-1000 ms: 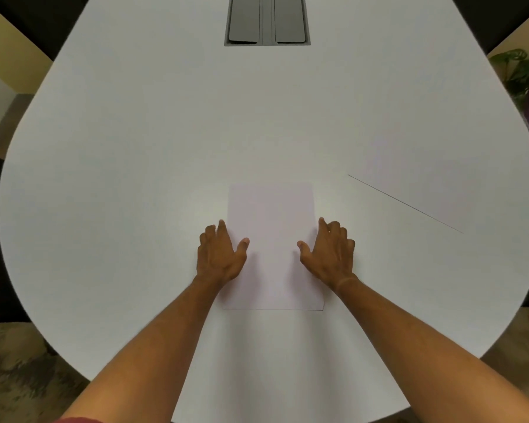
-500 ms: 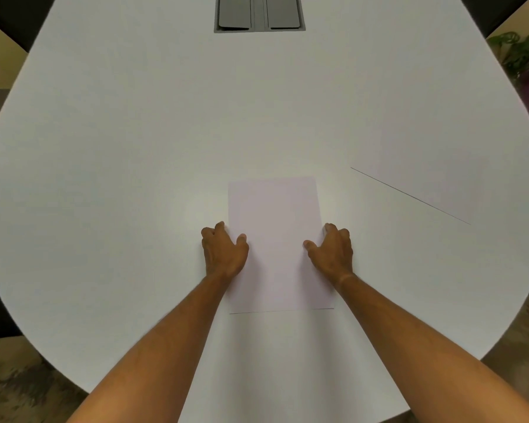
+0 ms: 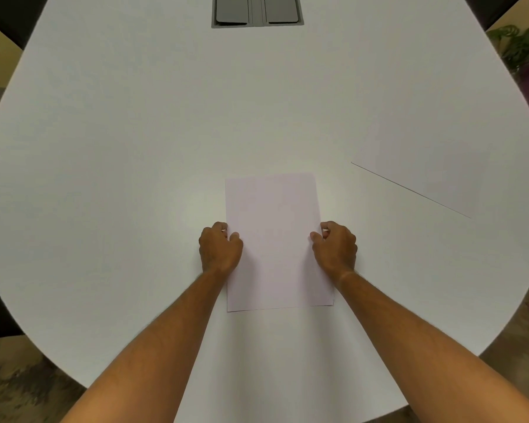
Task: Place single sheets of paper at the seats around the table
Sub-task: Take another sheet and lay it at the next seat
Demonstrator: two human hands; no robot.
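A single white sheet of paper [image 3: 275, 239] lies flat on the white table [image 3: 119, 148] directly in front of me, long side pointing away. My left hand [image 3: 219, 248] is at the sheet's left edge, fingers curled, thumb lying on the paper, pinching that edge. At the right edge my right hand [image 3: 336, 248] mirrors it, thumb on top and fingers curled at the border. A second white sheet [image 3: 434, 169] lies flat at an angle to the right, near the table's right side.
A grey cable box [image 3: 257, 10] with two lids is set into the table at the far middle. A potted plant [image 3: 519, 47] stands beyond the table's right edge. Brown patterned floor shows beyond the near edge on both sides.
Both hands went from lying flat with spread fingers on the sheet to curling at its left and right edges. The sheet has stayed in front of me.
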